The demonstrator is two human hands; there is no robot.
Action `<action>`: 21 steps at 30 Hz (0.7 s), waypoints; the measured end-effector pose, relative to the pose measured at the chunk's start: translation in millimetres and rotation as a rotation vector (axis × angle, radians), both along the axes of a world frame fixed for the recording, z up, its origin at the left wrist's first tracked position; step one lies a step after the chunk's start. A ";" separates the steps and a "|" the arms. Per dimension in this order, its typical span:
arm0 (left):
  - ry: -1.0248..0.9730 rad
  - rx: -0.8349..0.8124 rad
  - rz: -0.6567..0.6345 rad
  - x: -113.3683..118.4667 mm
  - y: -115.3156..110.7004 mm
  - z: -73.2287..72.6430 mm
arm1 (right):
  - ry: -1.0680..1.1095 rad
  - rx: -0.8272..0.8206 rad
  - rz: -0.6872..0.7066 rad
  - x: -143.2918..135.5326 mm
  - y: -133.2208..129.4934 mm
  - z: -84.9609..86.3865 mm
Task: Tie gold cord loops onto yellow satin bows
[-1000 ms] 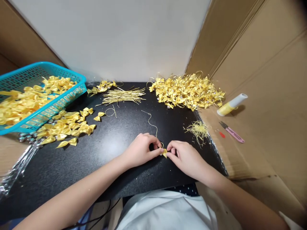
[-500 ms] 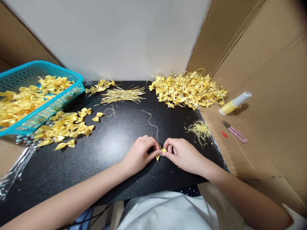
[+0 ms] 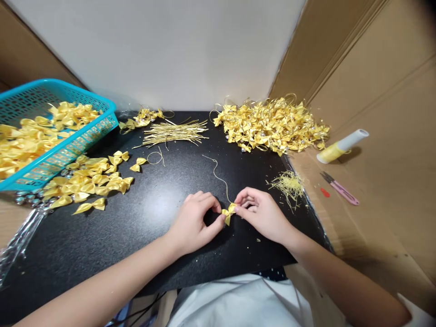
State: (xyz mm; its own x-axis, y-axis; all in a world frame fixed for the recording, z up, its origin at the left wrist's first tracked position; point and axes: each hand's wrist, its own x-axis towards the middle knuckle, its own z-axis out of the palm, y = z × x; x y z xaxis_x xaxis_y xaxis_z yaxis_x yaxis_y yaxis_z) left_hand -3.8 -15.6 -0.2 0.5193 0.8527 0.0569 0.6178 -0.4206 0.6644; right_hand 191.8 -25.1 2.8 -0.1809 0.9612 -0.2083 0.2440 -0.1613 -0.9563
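A small yellow ribbon bow (image 3: pixel 228 212) is pinched between my two hands, low over the black table (image 3: pixel 153 245). My left hand (image 3: pixel 197 222) grips its left edge between thumb and forefinger. On the other side, my right hand (image 3: pixel 260 211) holds the upper right loop with thumb and fingertips. From the bow a thin gold cord (image 3: pixel 221 178) trails away across the tabletop, its far end curled. The fingers partly cover the bow's sides.
Loose bows (image 3: pixel 98 179) lie left beside a blue basket (image 3: pixel 109 105) of bows. Gold cords (image 3: pixel 175 133) are bundled at the back, near a heap of corded bows (image 3: pixel 272 125). At right are thread scraps (image 3: pixel 289 184), pink-handled snips (image 3: pixel 342 190) and a thread spool (image 3: pixel 340 146).
The bow has turned and more of its front shows between my hands. My right hand has risen slightly, and my left hand has shifted a little left. The view has shifted slightly.
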 end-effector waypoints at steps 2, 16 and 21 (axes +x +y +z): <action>0.007 -0.054 -0.022 0.4 1.5 3.4 | 0.073 -0.034 -0.033 0.1 -0.6 -2.7; -0.057 -0.180 0.038 -1.0 6.4 1.5 | 0.144 -0.098 -0.103 0.4 -1.4 -4.4; -0.043 -0.205 0.009 -0.5 6.6 4.5 | 0.079 -0.226 -0.004 6.6 2.9 4.7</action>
